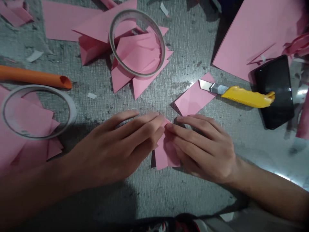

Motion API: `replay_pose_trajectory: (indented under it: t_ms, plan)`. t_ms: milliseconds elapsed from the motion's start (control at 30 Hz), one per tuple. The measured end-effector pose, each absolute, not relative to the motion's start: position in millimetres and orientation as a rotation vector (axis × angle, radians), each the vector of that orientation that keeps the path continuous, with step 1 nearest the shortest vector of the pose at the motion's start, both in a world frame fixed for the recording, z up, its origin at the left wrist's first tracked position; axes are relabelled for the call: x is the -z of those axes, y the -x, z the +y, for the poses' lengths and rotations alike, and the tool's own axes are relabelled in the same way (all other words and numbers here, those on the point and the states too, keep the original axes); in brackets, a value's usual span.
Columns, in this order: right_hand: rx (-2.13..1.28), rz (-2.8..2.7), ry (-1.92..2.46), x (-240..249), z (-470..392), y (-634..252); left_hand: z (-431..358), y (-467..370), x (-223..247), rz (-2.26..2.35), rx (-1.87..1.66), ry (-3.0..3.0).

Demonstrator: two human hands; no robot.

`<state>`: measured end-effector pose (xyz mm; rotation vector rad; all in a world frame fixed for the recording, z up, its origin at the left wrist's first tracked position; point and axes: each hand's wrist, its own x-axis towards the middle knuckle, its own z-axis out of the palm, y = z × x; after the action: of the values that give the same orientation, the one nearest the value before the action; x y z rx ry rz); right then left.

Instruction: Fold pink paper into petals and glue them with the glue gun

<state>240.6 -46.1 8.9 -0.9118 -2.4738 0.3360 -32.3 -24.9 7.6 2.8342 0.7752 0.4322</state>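
A small pink paper piece (166, 151) with a crease down its middle lies on the grey table between my hands. My left hand (130, 141) pinches its upper left edge, fingers bunched together. From the other side, my right hand (205, 145) presses the top right of the same paper, its fingertips close to the left ones. Part of the paper is hidden beneath the fingers. Just beyond my right hand lies a pink paper strip (190, 100), with the blade of a yellow utility knife (246, 96) resting over it.
Two tape rings, one (161, 42) at the top centre and one (72, 112) at the left, lie over folded pink papers. An orange paper tube (31, 75) is at the left. On the right are a black phone (277, 93) and a large pink sheet (251, 35).
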Motion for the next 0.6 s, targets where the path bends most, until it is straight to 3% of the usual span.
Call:
replay_pose_trajectory:
  t_ms: [600]
  plan:
    - [-0.384,-2.487,0.885,-8.2,-46.1,-242.5,-24.1,34.0,-7.9,0.722,-0.377,-2.834]
